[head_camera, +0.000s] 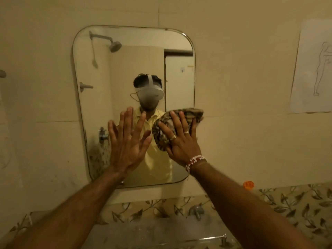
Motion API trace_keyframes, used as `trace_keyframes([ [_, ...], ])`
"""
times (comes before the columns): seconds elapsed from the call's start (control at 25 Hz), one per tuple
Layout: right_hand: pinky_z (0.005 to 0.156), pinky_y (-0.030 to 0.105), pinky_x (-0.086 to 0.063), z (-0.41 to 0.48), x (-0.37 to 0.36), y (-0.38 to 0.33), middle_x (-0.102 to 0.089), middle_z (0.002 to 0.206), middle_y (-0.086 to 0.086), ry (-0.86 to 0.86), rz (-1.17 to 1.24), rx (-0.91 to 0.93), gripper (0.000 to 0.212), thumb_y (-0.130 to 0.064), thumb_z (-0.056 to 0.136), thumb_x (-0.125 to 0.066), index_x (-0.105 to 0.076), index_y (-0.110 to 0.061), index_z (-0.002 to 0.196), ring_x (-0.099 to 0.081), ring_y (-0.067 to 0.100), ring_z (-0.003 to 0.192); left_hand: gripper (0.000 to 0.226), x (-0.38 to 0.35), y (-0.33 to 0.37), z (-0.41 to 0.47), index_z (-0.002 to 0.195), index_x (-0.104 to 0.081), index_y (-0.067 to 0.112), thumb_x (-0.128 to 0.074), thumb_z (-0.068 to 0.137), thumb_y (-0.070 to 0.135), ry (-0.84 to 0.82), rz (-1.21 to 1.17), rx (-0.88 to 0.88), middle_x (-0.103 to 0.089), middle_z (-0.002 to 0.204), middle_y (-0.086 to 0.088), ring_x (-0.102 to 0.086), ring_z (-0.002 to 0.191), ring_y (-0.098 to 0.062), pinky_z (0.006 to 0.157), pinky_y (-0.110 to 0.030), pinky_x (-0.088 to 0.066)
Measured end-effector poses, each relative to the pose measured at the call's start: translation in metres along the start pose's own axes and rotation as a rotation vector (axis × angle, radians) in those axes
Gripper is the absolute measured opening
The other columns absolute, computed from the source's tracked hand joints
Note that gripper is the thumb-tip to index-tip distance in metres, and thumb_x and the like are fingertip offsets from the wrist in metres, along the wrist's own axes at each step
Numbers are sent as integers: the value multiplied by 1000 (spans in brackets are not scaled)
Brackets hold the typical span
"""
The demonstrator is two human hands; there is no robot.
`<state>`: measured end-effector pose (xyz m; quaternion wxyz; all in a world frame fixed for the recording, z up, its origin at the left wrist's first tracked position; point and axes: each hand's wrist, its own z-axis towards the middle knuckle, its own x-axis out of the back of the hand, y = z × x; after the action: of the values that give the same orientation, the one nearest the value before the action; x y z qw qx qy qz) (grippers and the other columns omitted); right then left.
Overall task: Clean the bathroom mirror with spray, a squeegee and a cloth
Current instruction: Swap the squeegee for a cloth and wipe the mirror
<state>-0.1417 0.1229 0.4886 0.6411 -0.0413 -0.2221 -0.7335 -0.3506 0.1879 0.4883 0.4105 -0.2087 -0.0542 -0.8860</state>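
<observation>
The bathroom mirror [125, 56], a rounded rectangle, hangs on the beige tiled wall straight ahead. My right hand [181, 141] presses a bunched brown patterned cloth [190, 114] flat against the mirror's lower right part, near its right edge. My left hand [127, 142] is spread flat, fingers apart, against or just off the glass to the left of the cloth and holds nothing. No spray bottle or squeegee is in view.
A glass shelf [203, 239] and a tap [196, 212] sit below the mirror, over leaf-patterned tiles. An orange cap [248, 185] shows at the lower right. A paper drawing [312, 69] is stuck on the wall at the right.
</observation>
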Motion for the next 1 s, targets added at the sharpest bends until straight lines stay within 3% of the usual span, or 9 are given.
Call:
trace_keyframes([
  [0.2,115,71,-1,129,39,13,-12,166,10,65,47,-111,67,-64,91,-42,-26,-41,152,-3,34,153,74,28,-16,89,166,-9,32,-19,102,66,86,30,-34,5,174,-10,8,161,-27,124,-61,10],
  [0.36,115,70,3,221,62,3,-6,167,9,77,70,-199,67,-67,93,-34,-21,-43,154,4,34,153,74,54,-31,142,166,-6,33,-25,103,66,197,90,-78,4,174,-11,3,161,-29,123,-65,6],
  [0.52,115,70,7,256,62,-18,-4,167,8,122,139,-317,66,-63,95,-35,-19,-42,154,7,33,153,73,73,-48,161,165,-7,31,-25,103,64,244,86,-4,0,174,-14,0,161,-30,123,-67,2],
  [0.72,116,70,4,216,43,-40,-6,166,9,174,135,-300,66,-61,95,-40,-19,-41,154,4,33,153,78,64,-53,105,165,7,34,-35,103,58,209,17,19,7,174,-9,5,161,-27,124,-67,3],
  [0.84,116,69,4,150,16,-67,-5,166,11,151,142,-248,73,-62,91,-44,-17,-40,155,3,35,153,78,48,-53,48,166,-2,29,-33,101,58,128,-4,28,10,174,-6,5,161,-26,124,-68,1],
  [1.0,108,77,-16,22,-27,-120,-1,168,9,26,119,-194,71,-59,94,-42,-12,-42,156,-2,36,154,77,31,-54,-28,166,-12,27,-28,100,62,25,10,67,3,175,-8,-3,161,-31,124,-68,-3],
])
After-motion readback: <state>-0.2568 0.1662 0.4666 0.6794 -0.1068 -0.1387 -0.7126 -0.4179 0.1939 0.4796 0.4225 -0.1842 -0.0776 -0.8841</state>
